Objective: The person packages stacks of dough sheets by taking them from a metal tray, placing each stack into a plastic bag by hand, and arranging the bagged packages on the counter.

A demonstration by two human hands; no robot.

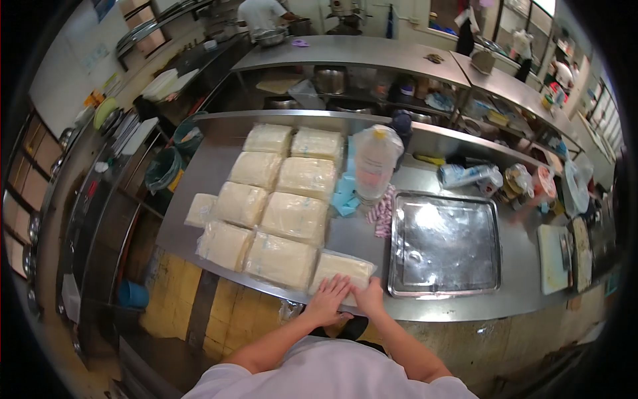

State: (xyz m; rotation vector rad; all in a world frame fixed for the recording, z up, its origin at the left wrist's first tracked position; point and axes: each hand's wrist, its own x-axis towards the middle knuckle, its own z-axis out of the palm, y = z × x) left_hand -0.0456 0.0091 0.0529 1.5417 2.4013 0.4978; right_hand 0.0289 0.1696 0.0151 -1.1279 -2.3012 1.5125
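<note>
A pale block in clear plastic (344, 266) lies at the front edge of the steel table (359, 241). My left hand (330, 296) rests on its near side with the fingers spread. Beside it, my right hand (367, 295) touches the block's near right part; its fingers are partly hidden, so their grip is unclear. Further wrapped blocks (281, 259) stand in two columns to the left, and a smaller wrapped piece (201, 210) lies at their outer left side. Right of my hands is a metal tray (445, 246) with a shiny surface.
A large plastic bottle (376, 166), a blue cloth (345, 197) and a striped cloth (382, 213) are beyond the block. Bottles and bags (468, 177) line the back right, near a cutting board (553, 259). A person (262, 13) stands at the far counter.
</note>
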